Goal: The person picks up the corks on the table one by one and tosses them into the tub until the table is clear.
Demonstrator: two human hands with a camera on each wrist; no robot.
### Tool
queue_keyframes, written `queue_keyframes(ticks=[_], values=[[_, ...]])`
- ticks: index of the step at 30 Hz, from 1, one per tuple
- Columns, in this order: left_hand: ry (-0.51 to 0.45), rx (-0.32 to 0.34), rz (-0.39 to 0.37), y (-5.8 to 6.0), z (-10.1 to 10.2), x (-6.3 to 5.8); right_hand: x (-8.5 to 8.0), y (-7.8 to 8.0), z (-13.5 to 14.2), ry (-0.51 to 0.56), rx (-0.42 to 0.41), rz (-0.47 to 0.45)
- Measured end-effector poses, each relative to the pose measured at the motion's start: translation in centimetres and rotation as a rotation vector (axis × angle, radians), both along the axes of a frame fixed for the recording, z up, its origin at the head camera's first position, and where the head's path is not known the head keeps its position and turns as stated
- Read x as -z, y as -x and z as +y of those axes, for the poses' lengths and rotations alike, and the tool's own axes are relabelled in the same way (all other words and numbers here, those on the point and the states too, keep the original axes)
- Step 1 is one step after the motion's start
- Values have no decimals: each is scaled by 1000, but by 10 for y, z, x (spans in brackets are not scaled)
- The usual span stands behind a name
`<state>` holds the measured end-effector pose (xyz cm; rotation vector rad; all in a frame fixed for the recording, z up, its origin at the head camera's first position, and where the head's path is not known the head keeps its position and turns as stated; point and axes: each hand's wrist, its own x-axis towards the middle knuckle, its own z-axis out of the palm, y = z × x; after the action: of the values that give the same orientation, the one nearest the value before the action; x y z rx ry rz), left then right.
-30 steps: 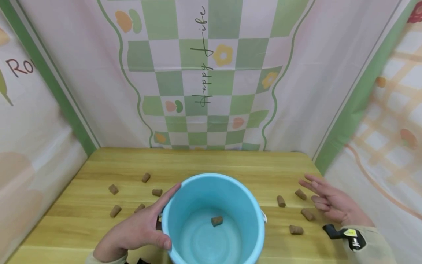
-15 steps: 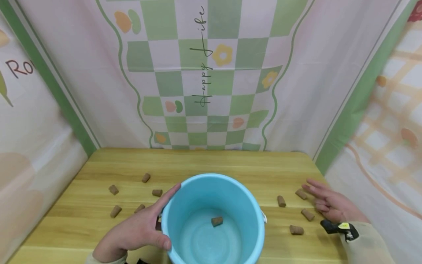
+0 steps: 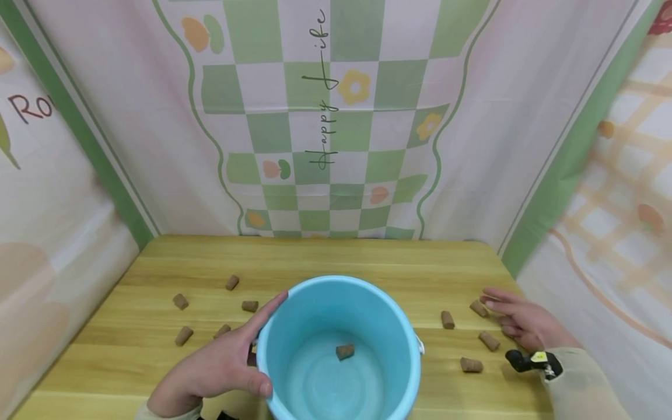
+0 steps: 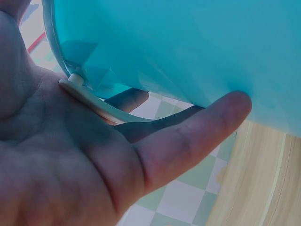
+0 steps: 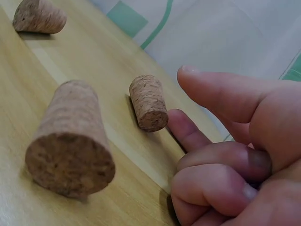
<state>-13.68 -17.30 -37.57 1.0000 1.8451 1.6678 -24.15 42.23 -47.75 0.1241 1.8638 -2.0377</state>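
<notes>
A light blue bucket [image 3: 336, 280] stands at the front middle of the table in the head view. One brown cork [image 3: 345, 352] lies on its floor. My left hand [image 3: 226, 361] rests against the bucket's left side, thumb and index spread at the rim. In the left wrist view, the extended fingers [image 4: 188, 141] touch the blue outer wall. At the right, my right hand [image 3: 530, 321] is at the farthest right-hand cork [image 3: 479, 308]. The right wrist view shows that cork [image 5: 149, 103] beside the index tip, with the thumb raised apart and the other fingers curled in.
Near the right hand lie more corks: one to the left [image 3: 447, 319], one nearer [image 3: 489, 340] and one toward the front [image 3: 471, 365]. Several corks [image 3: 181, 301] are scattered on the left of the wooden table [image 3: 325, 254]. Printed cloth [image 3: 357, 128] hangs behind it.
My right hand has come down and slightly left, its index and thumb closer to the far right cork. The left hand and bucket have stayed in place.
</notes>
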Motion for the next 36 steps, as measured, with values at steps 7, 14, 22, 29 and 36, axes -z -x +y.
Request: queue_keyframes(ticks=[7,14,22,29,36], values=[[4,-4,-8,0,0,0,5,1,-3,-69,57,26],[-11,6,-26,0,0,0,5,0,-7,-187,56,18],[-6,3,-22,0,1,-1,2,-2,-11,-217,66,1],[-17,5,-33,0,1,0,-2,-4,-12,-273,67,29],[-14,-1,-32,0,1,0,-3,-3,-9,-261,50,33]])
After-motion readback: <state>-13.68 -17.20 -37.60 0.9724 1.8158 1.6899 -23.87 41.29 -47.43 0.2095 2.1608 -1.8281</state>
